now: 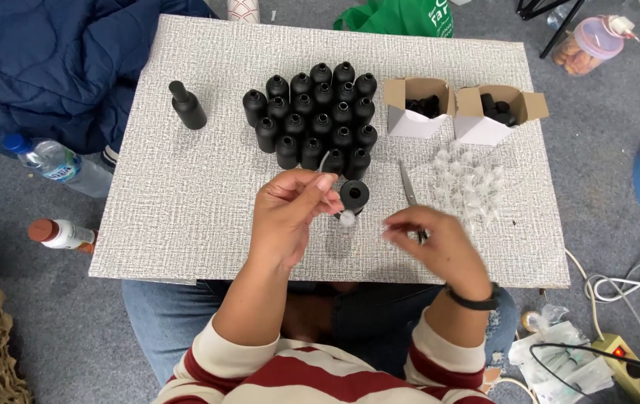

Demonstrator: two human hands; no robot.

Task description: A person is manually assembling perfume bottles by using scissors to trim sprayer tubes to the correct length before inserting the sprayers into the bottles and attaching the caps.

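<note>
Black bottles point(318, 112) crowd behind left hand point(288, 213).

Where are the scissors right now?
The scissors lie on the board just above the right hand, between the black bottle cluster and the clear plastic pieces.

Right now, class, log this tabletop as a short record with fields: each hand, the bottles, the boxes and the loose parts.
Left hand: raised over the board, pinching a thin clear tube with a small white plug.
Right hand: blurred, beside the scissors; grip unclear.
Open bottle: black, just past the left fingertips.
Bottle cluster: black, upright, packed together.
Lone bottle: stands apart, left.
Boxes: two white, open, black parts inside.
Clear parts: scattered right.
</note>
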